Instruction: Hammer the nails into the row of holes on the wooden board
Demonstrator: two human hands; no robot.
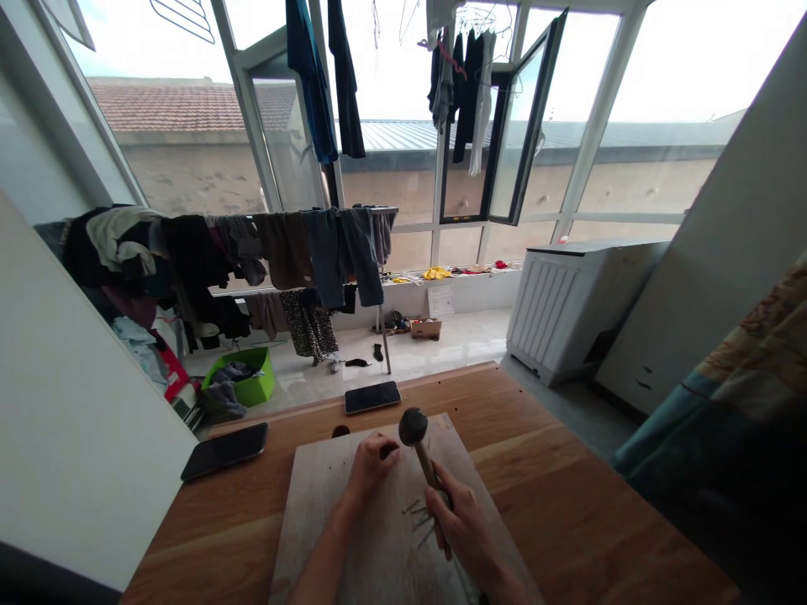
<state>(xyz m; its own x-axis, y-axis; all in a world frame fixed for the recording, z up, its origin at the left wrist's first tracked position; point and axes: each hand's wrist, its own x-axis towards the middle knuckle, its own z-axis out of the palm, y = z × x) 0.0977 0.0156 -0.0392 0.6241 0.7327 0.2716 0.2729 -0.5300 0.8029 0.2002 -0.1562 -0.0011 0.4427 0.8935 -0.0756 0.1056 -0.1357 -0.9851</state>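
Note:
In my right hand (459,508) is a hammer (424,454), gripped by its pale handle, with the dark rounded head raised over the wooden board (315,512). My left hand (374,460) rests on the board left of the hammer head, its fingers curled together in a pinch. What sits between those fingertips is too small to make out. Several loose nails (421,521) lie on the board between my hands, partly behind the right one. Small dark spots show near the board's far left part.
The board lies on a brown wooden table (542,470). One dark phone (372,397) lies beyond the board, another (225,451) to the left. A small dark round object (340,431) touches the board's far edge. Beyond stand a laundry rack (387,336) and white cabinet (555,311).

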